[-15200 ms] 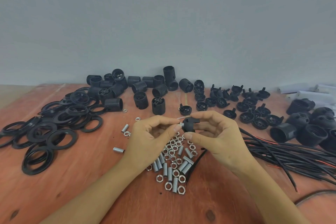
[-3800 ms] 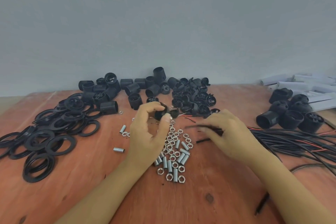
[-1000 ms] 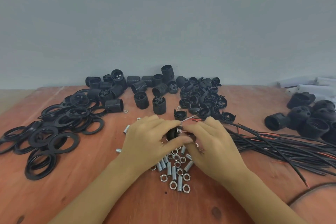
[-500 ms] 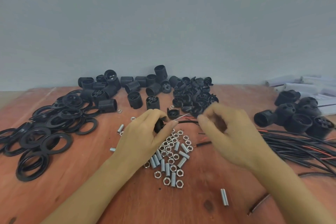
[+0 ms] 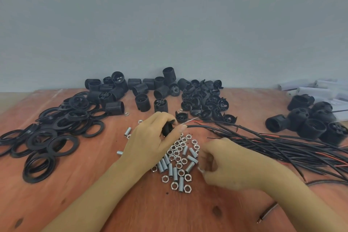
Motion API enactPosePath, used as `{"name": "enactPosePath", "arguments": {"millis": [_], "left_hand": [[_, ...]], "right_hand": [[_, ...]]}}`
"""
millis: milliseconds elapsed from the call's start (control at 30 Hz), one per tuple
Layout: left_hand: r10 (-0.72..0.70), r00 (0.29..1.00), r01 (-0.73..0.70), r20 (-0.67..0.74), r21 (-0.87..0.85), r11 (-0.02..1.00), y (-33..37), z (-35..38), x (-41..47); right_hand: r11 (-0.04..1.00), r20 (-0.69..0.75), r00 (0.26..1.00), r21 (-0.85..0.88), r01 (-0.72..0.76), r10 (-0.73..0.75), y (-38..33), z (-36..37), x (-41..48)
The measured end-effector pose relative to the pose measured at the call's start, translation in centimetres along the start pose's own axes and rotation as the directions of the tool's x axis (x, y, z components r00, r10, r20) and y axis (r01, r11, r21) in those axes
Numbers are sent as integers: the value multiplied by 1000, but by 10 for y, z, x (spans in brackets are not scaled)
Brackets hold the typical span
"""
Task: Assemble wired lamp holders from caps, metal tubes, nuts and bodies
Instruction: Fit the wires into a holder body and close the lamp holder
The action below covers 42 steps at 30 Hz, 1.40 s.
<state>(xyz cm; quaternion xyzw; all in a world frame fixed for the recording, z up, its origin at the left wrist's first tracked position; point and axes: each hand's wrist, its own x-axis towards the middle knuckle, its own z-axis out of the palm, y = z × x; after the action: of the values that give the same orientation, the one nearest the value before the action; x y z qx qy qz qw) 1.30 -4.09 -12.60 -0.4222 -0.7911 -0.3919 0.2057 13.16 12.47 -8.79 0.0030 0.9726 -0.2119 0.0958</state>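
My left hand (image 5: 148, 139) grips a black cap (image 5: 166, 128) above the table, and a black wire (image 5: 203, 127) runs from the cap to the right, its bare end poking out past my fingertips. A pile of metal nuts and threaded tubes (image 5: 178, 158) lies just below that hand. At the pile's right edge, my right hand (image 5: 226, 165) is blurred, with its fingers curled. Something small and shiny sits at its fingertips; I cannot tell whether it is a nut or a tube.
Black rings (image 5: 47, 137) are heaped at the left. Threaded bodies (image 5: 141, 90) and loose caps (image 5: 207, 100) line the back. A wire bundle (image 5: 282, 149) spreads to the right, below larger black holders (image 5: 310, 122). One loose wire (image 5: 267, 214) lies at front right on the wooden table (image 5: 94, 203).
My right hand has dropped from beside the cap to the right edge of the nut pile. The left hand still holds the cap with the wire in it.
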Motion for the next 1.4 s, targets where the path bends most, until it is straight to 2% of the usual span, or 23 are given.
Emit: {"name": "enactPosePath", "arguments": {"millis": [100,167,233,267,300,333,400,433,467,533,600,633,733,767,800,900,967,1033,1067,1133,1267,1333,1400], "left_hand": [[2,1000,-2,-12,8,1000,-4,0,1],[0,999,0,-47,5,1000,-6,0,2],[-14,995,13,-97,-13,1000,-9,-1,3],[-21,993,20,-120,-14,1000,-10,-2,3],[-23,990,20,-138,-19,1000,-11,-4,4],[-17,989,14,-149,-25,1000,-12,-5,4],[2,987,-8,-159,-36,999,-13,-7,5],[16,987,-21,-159,-31,999,-13,-7,5],[39,988,-43,-152,-21,999,-12,-7,5],[105,986,-105,-131,2,994,-9,-8,4],[164,980,-163,-113,18,986,-6,-10,4],[188,976,-185,-105,35,982,-5,-11,4],[261,961,-251,-94,108,962,2,-17,8],[284,955,-272,-89,126,954,6,-17,8],[302,949,-289,-85,141,947,11,-17,8],[330,940,-313,-88,167,935,23,-16,8],[320,941,-296,-105,197,935,26,-18,9],[285,953,-258,-105,217,941,29,-21,10],[265,959,-239,-98,222,945,31,-22,10],[238,969,-217,-70,222,951,35,-21,9],[210,977,-208,25,285,936,46,-19,4],[180,982,-189,60,294,937,48,-19,3],[122,988,-141,92,246,959,48,-19,5]], "right_hand": [[994,-190,982,101,28,-9,0,1,18],[976,-351,936,208,67,10,2,5,26],[908,-418,902,412,77,113,2,11,28],[820,-405,894,567,81,191,0,14,27],[656,-351,888,751,77,297,-2,15,27],[417,-259,883,905,81,392,0,16,28],[-73,-111,878,984,164,465,2,15,31],[-213,-95,883,954,213,459,1,16,32],[-269,-115,884,928,258,453,0,17,33],[-260,-199,874,904,338,443,-6,22,36],[-180,-293,834,892,414,468,-12,26,37],[-86,-350,794,890,447,497,-13,26,36],[353,-576,635,818,455,516,-12,31,33],[432,-627,615,778,457,479,-14,32,32],[464,-659,620,747,476,425,-17,34,30],[403,-644,711,752,521,282,-25,33,25],[245,-569,744,822,513,351,-19,25,25],[79,-491,717,847,526,494,-9,16,27],[55,-483,697,840,540,529,-3,13,27],[109,-499,706,847,521,503,-1,14,27],[344,-528,786,839,422,321,-8,32,31],[334,-510,814,846,416,278,-9,36,33],[258,-465,845,878,403,263,-7,35,33]]}}
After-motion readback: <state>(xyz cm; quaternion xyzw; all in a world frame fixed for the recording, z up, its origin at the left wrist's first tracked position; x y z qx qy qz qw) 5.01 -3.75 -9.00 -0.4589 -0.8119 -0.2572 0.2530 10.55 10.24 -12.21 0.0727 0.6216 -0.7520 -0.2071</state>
